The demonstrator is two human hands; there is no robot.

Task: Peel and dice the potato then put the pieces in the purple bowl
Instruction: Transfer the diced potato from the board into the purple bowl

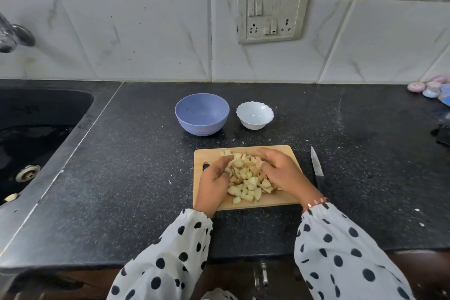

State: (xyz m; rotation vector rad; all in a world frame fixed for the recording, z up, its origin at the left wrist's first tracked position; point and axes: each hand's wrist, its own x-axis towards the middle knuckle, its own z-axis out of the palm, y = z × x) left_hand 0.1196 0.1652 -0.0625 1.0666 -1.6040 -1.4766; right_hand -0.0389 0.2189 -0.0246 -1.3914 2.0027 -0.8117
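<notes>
Diced potato pieces (247, 184) lie in a pile on the wooden cutting board (207, 156) near the counter's front. My left hand (214, 181) cups the pile from the left, fingers curled against the pieces. My right hand (280, 170) cups it from the right, fingers bent over the top. Part of the pile is hidden under both hands. The purple bowl (202, 117) stands behind the board, and nothing shows inside it. A knife (316, 169) lies on the counter just right of the board, blade pointing away.
A small white scalloped bowl (255, 115) sits right of the purple bowl. A black sink (29, 134) is sunk into the counter at left. Pale objects (431, 89) lie at the far right by the wall. A switch panel (272, 13) is on the tiled wall.
</notes>
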